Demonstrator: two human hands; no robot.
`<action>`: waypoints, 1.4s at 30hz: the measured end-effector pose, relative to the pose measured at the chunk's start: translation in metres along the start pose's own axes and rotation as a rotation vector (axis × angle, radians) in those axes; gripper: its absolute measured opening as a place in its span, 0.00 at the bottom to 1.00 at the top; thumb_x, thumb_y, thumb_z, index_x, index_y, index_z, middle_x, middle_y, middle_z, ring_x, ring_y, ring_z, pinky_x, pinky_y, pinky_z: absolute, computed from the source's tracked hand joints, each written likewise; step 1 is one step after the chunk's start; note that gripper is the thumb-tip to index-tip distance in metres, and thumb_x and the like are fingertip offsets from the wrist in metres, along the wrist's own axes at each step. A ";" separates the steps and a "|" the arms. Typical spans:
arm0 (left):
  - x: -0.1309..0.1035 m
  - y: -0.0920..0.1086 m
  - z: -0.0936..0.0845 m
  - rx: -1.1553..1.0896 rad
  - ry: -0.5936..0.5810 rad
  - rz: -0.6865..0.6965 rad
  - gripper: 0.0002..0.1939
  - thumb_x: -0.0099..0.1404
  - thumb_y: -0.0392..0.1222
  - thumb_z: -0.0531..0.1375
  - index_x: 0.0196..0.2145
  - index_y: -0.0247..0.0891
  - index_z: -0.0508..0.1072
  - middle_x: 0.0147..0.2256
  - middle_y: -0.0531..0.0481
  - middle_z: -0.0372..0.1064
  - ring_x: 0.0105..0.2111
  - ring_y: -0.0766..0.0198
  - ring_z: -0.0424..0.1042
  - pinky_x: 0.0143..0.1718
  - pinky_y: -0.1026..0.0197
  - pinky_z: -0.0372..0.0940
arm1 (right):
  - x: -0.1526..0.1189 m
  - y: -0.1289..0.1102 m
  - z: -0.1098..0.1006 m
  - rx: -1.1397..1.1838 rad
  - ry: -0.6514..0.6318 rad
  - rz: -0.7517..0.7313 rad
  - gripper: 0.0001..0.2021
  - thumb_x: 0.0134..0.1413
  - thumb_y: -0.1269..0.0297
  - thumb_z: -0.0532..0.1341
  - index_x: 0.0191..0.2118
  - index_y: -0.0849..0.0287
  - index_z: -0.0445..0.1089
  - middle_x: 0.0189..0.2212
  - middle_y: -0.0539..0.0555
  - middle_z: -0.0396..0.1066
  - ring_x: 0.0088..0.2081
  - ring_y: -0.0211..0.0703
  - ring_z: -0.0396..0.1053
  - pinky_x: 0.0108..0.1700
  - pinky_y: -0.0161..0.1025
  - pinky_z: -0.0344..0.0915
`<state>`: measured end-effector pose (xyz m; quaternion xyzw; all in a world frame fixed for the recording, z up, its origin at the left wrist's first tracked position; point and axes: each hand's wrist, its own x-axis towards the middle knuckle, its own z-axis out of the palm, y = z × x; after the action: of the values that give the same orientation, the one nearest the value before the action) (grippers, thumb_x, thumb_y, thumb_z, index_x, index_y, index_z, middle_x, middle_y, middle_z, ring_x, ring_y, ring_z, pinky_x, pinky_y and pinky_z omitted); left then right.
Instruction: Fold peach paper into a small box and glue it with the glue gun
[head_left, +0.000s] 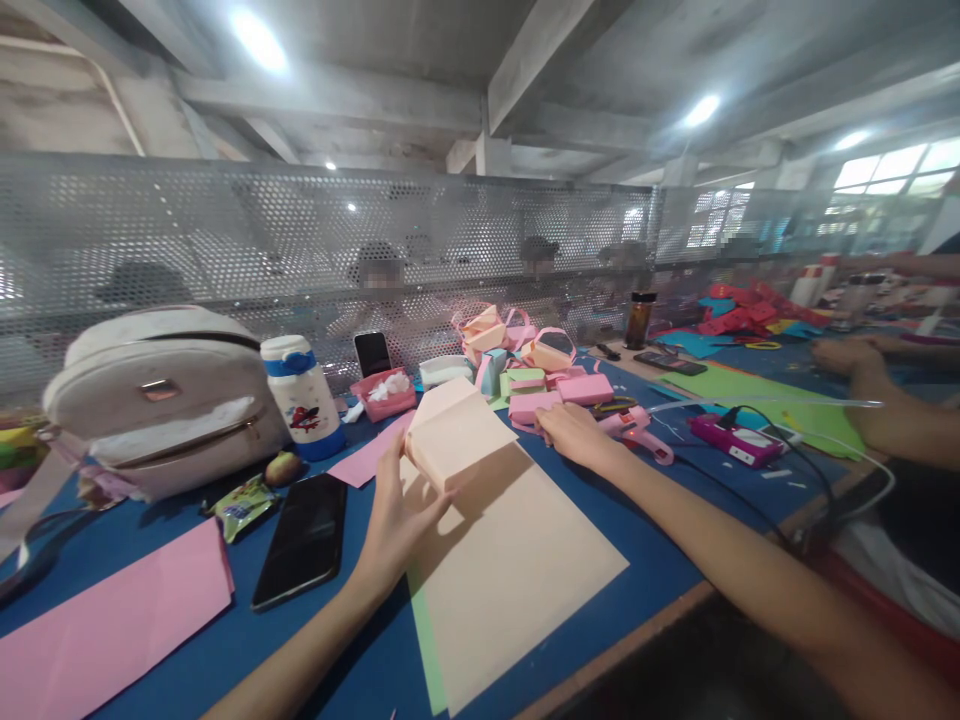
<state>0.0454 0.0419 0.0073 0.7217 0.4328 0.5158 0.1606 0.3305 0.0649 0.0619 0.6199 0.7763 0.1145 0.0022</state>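
Note:
My left hand (401,515) grips a cream folded paper piece (461,440), box-like with an open flap, between thumb and fingers. It is held tilted above large cream paper sheets (517,560). My right hand (574,432) is out to the right with fingers curled down at the near edge of several pink folded paper boxes (540,405); what lies under its fingertips is hidden. Just right of that hand lies a pink hot glue gun (634,428). Farther back sit finished-looking paper pieces with handles (551,350).
At left are a pale backpack (165,400), a white-blue bottle (300,400), a phone (304,540), a snack packet (244,505) and pink paper (120,620). At right stand a purple power strip (735,440) with cables and another person's arm (870,390). A perforated metal screen (262,230) rises behind.

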 end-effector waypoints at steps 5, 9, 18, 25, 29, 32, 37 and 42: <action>0.000 0.001 0.000 0.002 0.002 -0.003 0.43 0.57 0.51 0.67 0.65 0.44 0.53 0.64 0.38 0.55 0.65 0.43 0.55 0.65 0.39 0.51 | -0.001 -0.001 -0.001 0.005 0.036 0.020 0.11 0.61 0.75 0.56 0.47 0.65 0.71 0.44 0.64 0.76 0.47 0.51 0.72 0.43 0.38 0.62; 0.000 0.002 0.000 -0.001 -0.003 -0.005 0.43 0.57 0.51 0.66 0.65 0.44 0.53 0.64 0.38 0.54 0.66 0.44 0.54 0.65 0.39 0.51 | 0.000 0.002 0.001 0.017 0.029 0.018 0.11 0.59 0.77 0.56 0.46 0.63 0.71 0.42 0.63 0.77 0.45 0.50 0.73 0.42 0.37 0.62; 0.000 0.001 0.000 -0.013 0.003 0.004 0.43 0.57 0.51 0.66 0.65 0.41 0.54 0.65 0.37 0.54 0.65 0.44 0.54 0.65 0.39 0.50 | 0.000 0.002 0.004 0.055 0.068 0.000 0.10 0.58 0.77 0.58 0.42 0.61 0.73 0.38 0.59 0.78 0.41 0.48 0.73 0.39 0.36 0.60; 0.000 0.000 0.000 -0.009 0.010 -0.001 0.44 0.57 0.51 0.66 0.66 0.42 0.53 0.65 0.38 0.53 0.65 0.44 0.55 0.65 0.38 0.51 | 0.005 0.001 0.001 0.130 0.248 -0.024 0.09 0.64 0.75 0.54 0.41 0.61 0.72 0.39 0.60 0.75 0.44 0.49 0.70 0.42 0.38 0.59; 0.000 0.000 0.000 -0.011 0.010 0.008 0.44 0.57 0.51 0.67 0.66 0.43 0.52 0.65 0.38 0.53 0.65 0.44 0.55 0.65 0.38 0.50 | 0.006 -0.001 0.001 0.214 0.330 -0.090 0.10 0.62 0.77 0.58 0.42 0.58 0.73 0.41 0.55 0.74 0.46 0.45 0.68 0.45 0.36 0.59; 0.000 0.000 0.000 -0.007 0.020 0.007 0.44 0.57 0.51 0.66 0.66 0.43 0.52 0.64 0.38 0.54 0.65 0.43 0.55 0.66 0.38 0.49 | 0.006 -0.001 0.002 0.279 0.375 -0.097 0.09 0.60 0.76 0.61 0.41 0.57 0.75 0.40 0.53 0.74 0.46 0.44 0.68 0.44 0.35 0.60; 0.000 -0.001 0.000 -0.005 0.014 0.006 0.44 0.58 0.50 0.66 0.66 0.44 0.52 0.64 0.39 0.54 0.65 0.44 0.55 0.65 0.38 0.49 | 0.004 0.000 0.000 0.365 0.419 -0.079 0.06 0.61 0.70 0.63 0.34 0.55 0.76 0.35 0.50 0.75 0.39 0.41 0.72 0.36 0.34 0.58; 0.000 -0.004 0.001 -0.004 0.014 -0.001 0.43 0.58 0.50 0.66 0.66 0.43 0.53 0.62 0.38 0.56 0.65 0.44 0.55 0.65 0.38 0.50 | 0.002 0.000 -0.002 0.399 0.484 -0.060 0.09 0.62 0.74 0.58 0.35 0.56 0.75 0.37 0.51 0.78 0.40 0.43 0.72 0.35 0.34 0.57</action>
<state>0.0439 0.0442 0.0040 0.7176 0.4334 0.5214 0.1593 0.3297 0.0669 0.0641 0.5396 0.7793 0.1041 -0.3011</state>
